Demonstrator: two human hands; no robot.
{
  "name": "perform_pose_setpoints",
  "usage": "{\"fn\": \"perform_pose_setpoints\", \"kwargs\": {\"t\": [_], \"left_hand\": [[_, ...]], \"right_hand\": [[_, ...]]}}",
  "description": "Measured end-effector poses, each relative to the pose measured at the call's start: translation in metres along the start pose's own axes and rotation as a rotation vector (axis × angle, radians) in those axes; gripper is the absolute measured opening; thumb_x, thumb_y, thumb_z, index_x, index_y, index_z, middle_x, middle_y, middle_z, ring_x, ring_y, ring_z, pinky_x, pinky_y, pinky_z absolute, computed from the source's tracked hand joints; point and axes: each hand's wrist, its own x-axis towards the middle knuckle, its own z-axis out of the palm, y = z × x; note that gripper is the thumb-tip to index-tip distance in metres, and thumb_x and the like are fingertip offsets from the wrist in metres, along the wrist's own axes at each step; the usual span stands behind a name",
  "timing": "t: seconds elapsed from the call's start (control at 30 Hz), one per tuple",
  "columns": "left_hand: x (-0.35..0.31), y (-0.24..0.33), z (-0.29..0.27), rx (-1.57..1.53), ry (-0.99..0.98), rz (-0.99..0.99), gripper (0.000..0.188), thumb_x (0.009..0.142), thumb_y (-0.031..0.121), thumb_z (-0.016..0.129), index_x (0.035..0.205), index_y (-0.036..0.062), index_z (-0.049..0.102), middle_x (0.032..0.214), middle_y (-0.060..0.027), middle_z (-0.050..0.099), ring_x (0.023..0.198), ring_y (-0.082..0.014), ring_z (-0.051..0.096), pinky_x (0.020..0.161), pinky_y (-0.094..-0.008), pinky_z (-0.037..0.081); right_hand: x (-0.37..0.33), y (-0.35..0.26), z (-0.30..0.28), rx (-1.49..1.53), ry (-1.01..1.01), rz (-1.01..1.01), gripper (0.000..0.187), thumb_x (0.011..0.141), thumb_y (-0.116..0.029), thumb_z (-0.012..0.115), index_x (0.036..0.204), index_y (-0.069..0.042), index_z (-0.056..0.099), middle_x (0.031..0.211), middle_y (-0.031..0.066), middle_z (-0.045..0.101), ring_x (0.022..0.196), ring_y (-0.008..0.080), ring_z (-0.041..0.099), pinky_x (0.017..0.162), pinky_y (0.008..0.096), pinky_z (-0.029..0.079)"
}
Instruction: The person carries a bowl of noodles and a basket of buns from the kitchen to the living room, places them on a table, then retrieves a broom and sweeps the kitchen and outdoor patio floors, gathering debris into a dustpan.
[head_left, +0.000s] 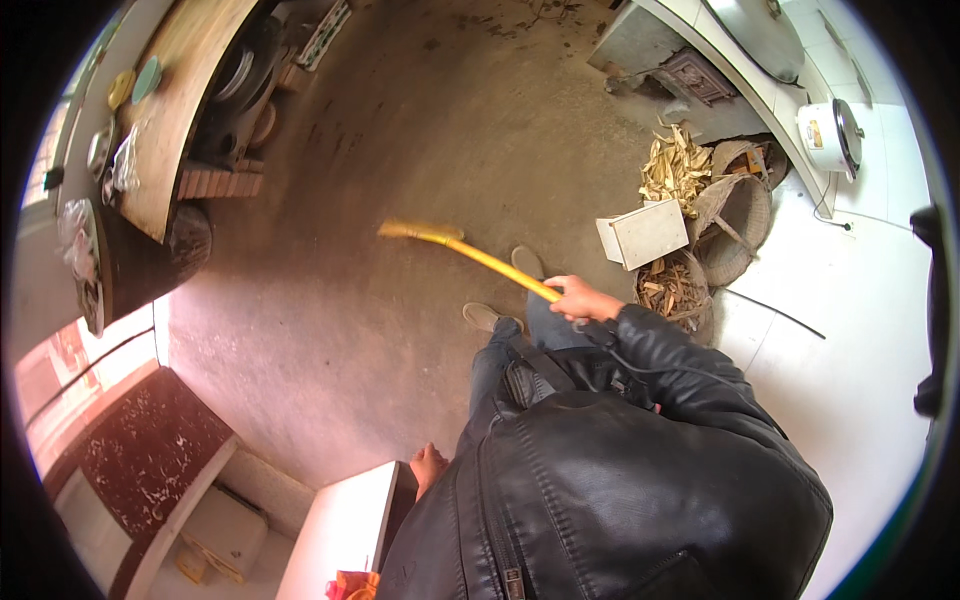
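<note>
Near the white cabinet top (335,525), the left hand (428,465) hangs low, its fingers partly curled; I cannot tell whether they hold anything. Ahead, the right hand (583,300) grips the yellow handle of a broom (490,263), which slants leftward past the shoes (481,317), its head blurred over the floor (320,330). Farther right sit a white box (650,236) and dry husks (672,172).

Motion blurs the bristles (400,229) of the yellow-handled broom (484,257); the left hand (428,467) shows indistinctly; the lower edge crops a red-orange bundle (352,585).
</note>
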Motion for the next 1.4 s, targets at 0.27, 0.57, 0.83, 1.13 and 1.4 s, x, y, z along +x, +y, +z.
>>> {"fn": "perform_pose_setpoints", "kwargs": {"t": [0.27,0.57,0.83,1.13,1.4], "left_hand": [[-0.024,-0.085,-0.009,-0.086,0.15,0.01,0.033,0.095,0.024,0.061,0.075,-0.0028,0.062,0.065,-0.0068,0.061,0.057,-0.0156,0.058,0.053,-0.0316,0.046],[-0.086,-0.13,0.014,-0.078,0.158,-0.086,0.033,0.096,0.025,0.06,0.075,-0.0008,0.064,0.061,-0.0044,0.061,0.054,-0.0121,0.055,0.052,-0.0291,0.042],[-0.126,-0.171,0.051,-0.206,0.225,-0.176,0.031,0.095,0.025,0.063,0.075,0.002,0.066,0.062,0.0002,0.059,0.051,-0.0079,0.05,0.048,-0.0261,0.038],[-0.101,-0.209,0.047,-0.554,0.2,-0.156,0.032,0.096,0.021,0.063,0.07,0.0028,0.061,0.061,-0.0012,0.056,0.053,-0.0103,0.05,0.049,-0.0269,0.04],[-0.121,-0.242,0.017,-0.673,0.299,-0.238,0.035,0.097,0.022,0.064,0.067,0.0056,0.055,0.059,0.0003,0.052,0.051,-0.0083,0.045,0.045,-0.0282,0.033]], "right_hand": [[-0.017,0.063,-0.004,0.219,0.559,0.067,0.063,0.088,-0.002,0.058,0.148,-0.006,0.041,0.075,0.0077,0.06,0.049,0.0161,0.054,0.044,0.0332,0.043],[0.087,0.055,0.1,0.358,0.111,0.133,0.009,0.084,0.0,0.061,0.091,-0.003,0.055,0.064,0.0064,0.052,0.051,0.0184,0.055,0.039,0.0353,0.041],[0.082,-0.079,0.176,0.409,-0.263,0.193,0.045,0.094,-0.004,0.058,0.135,-0.007,0.042,0.073,0.0052,0.052,0.047,0.0126,0.048,0.038,0.0324,0.042],[0.025,-0.027,0.208,0.113,0.161,0.063,0.052,0.089,0.002,0.058,0.139,-0.008,0.043,0.073,0.0042,0.052,0.049,0.0117,0.048,0.039,0.0304,0.041],[0.178,-0.048,0.392,0.172,-0.207,0.269,0.009,0.087,-0.002,0.059,0.085,-0.004,0.05,0.064,0.0065,0.05,0.049,0.0198,0.052,0.039,0.0375,0.041]]}}
